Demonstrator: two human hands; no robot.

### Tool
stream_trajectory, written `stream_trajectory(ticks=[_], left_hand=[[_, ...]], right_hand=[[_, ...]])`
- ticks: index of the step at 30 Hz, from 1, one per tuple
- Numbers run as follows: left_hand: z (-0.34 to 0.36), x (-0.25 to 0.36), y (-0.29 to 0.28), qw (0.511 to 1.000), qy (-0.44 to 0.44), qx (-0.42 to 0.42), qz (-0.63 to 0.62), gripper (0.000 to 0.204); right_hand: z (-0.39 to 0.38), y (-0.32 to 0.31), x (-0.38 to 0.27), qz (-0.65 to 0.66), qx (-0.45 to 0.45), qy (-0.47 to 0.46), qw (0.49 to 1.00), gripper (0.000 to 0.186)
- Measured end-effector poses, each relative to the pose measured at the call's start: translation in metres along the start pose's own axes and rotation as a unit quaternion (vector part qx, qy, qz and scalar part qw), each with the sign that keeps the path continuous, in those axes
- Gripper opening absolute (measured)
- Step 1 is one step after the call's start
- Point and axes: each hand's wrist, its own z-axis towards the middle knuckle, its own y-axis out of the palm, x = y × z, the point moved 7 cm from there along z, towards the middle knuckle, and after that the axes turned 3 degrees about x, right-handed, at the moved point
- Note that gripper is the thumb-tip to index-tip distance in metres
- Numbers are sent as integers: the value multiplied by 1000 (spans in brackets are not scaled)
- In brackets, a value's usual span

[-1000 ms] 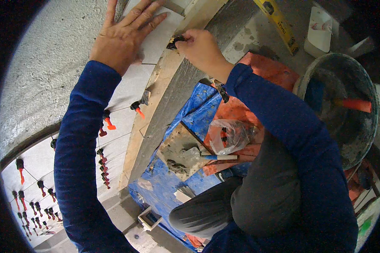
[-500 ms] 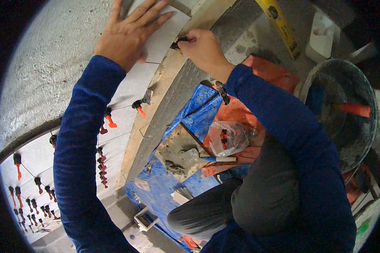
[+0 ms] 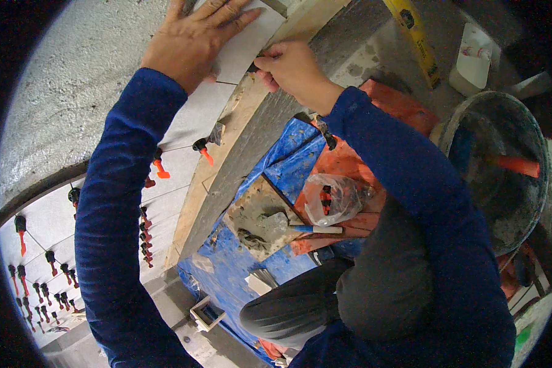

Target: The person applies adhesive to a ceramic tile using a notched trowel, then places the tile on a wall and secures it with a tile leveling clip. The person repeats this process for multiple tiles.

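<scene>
My left hand lies open with spread fingers on a white tile at the top. Just right of it, the fingers of my right hand are pinched together at the tile's outer edge. A small dark bit shows by those fingertips, mostly hidden, and I cannot make out what it is. Below my hands a tile-levelling clip with a black cap and red tail sits on a tile joint. Several more such levellers line the joints beside my left forearm.
A wooden strip borders the tiles. Mortar lies on a board with a blue-handled trowel, beside a clear plastic bag. A blue tarp spreads beneath. At right stand a bucket and a yellow spirit level.
My right hand has shifted slightly at the tile edge, and the dark piece at its fingertips shows less now. My left hand stays on the tile. The whole view has moved a little.
</scene>
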Motion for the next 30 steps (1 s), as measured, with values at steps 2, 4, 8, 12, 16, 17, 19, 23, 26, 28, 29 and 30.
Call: stream_trajectory(ticks=[2, 4, 8, 12, 16, 17, 19, 23, 26, 28, 29, 30], left_hand=[[2, 1, 1, 1000, 4, -1, 0, 93], [2, -1, -2, 1000, 0, -10, 15, 89], [-29, -8, -40, 991, -96, 73, -55, 78], [-125, 35, -86, 925, -277, 106, -237, 71], [-223, 137, -78, 808, -408, 15, -425, 44], [-250, 164, -70, 759, -468, -6, -453, 40], [-294, 210, -57, 691, -542, -2, -478, 35], [-349, 288, -32, 559, -632, -66, -533, 30], [-362, 306, -23, 517, -628, -78, -576, 30], [-360, 301, -21, 544, -613, -46, -571, 31], [-361, 302, -21, 533, -613, -48, -581, 32], [-363, 306, -20, 512, -619, -70, -591, 32]], right_hand=[[0, -2, -2, -28, 8, 4, 1000, 23], [-1, -4, -6, -28, 10, -4, 1000, 25], [-9, -10, -4, 11, 22, 30, 999, 29], [-14, -6, -4, -22, 0, 46, 999, 30], [-15, -4, -6, -13, 4, 44, 999, 27], [-15, -5, -5, 2, 16, 56, 998, 25], [-17, -12, -17, -80, 65, -18, 995, 25], [-25, -19, -73, -300, 181, -284, 892, 44], [-28, -17, -100, -375, 177, -379, 827, 55], [-20, -18, -104, -370, 122, -360, 847, 55], [-27, -16, -109, -322, 128, -422, 838, 26], [-29, -17, -109, -350, 140, -428, 822, 30]])
